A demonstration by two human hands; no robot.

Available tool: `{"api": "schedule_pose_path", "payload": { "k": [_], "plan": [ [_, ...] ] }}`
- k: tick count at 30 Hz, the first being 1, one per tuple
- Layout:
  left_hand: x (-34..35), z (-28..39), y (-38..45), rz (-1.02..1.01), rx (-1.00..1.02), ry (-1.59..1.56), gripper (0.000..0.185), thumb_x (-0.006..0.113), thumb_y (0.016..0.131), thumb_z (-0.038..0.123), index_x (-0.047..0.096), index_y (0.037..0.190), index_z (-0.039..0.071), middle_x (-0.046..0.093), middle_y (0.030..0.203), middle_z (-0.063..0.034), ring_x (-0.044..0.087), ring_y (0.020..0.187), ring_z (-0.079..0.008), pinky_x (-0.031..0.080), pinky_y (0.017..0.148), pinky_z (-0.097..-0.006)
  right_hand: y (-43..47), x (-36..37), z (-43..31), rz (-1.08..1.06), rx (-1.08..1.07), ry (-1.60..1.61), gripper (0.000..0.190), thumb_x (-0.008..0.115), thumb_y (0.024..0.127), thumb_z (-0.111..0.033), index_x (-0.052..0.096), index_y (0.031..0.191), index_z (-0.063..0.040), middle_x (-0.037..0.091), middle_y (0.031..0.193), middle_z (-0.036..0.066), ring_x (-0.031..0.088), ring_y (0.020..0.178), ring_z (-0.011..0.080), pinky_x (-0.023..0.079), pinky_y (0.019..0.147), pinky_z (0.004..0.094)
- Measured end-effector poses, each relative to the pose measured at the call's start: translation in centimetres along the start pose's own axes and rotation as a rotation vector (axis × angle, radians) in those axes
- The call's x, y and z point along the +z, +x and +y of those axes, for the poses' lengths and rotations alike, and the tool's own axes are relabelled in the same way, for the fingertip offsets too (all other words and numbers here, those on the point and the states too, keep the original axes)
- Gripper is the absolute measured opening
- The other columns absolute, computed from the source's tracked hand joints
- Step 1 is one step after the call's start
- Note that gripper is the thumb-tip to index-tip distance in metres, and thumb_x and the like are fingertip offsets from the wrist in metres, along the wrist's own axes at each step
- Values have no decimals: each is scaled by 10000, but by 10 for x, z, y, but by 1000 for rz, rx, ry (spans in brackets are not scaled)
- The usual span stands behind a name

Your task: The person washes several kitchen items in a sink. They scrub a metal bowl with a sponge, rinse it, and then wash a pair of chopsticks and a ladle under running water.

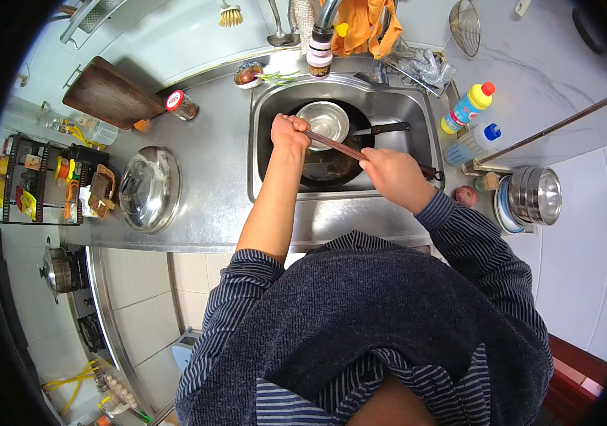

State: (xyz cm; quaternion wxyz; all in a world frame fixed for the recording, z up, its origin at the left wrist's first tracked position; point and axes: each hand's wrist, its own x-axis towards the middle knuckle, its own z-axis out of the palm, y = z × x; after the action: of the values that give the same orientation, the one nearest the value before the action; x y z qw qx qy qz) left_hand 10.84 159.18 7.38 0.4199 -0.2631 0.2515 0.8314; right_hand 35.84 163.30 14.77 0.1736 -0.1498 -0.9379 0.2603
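Observation:
Over the steel sink [407, 183], my left hand [290, 133] grips one end of a brown stick [338, 146] that looks like a bundle of wooden chopsticks. My right hand [394, 175] is closed around its other end. Below it, a shiny metal bowl [330, 117] sits inside a dark wok [324, 173], partly hidden by my hands. The wok's handle [431, 172] reaches toward the right rim of the sink. Lying across the wok's right side is a kitchen knife [388, 128] with a dark handle.
The faucet [324, 26] hangs above the sink's back edge. Left on the counter stand a domed metal lid [150, 189], a red-lidded jar [181, 105] and a cutting board [111, 96]. Right are a yellow bottle [466, 109], a blue-capped bottle [471, 146] and stacked metal bowls [535, 194].

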Motion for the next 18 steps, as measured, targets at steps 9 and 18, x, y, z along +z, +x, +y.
{"api": "schedule_pose_path", "payload": {
  "k": [9,18],
  "plan": [
    [-8,-60,-59,-464,-235,116,414,416,956,322,312,590,156,285,512,30,267,402,-107,234,364,-250,19,44,15,-303,996,1900,282,457,956,-293,536,863,-38,464,602,-23,333,395,47,269,349,208],
    [6,-14,-43,-373,4,131,450,388,957,369,288,556,190,247,441,48,226,341,-83,179,327,-233,4,46,-10,82,375,550,269,533,892,-233,566,795,16,559,629,168,549,530,285,418,501,373]
  ]
}}
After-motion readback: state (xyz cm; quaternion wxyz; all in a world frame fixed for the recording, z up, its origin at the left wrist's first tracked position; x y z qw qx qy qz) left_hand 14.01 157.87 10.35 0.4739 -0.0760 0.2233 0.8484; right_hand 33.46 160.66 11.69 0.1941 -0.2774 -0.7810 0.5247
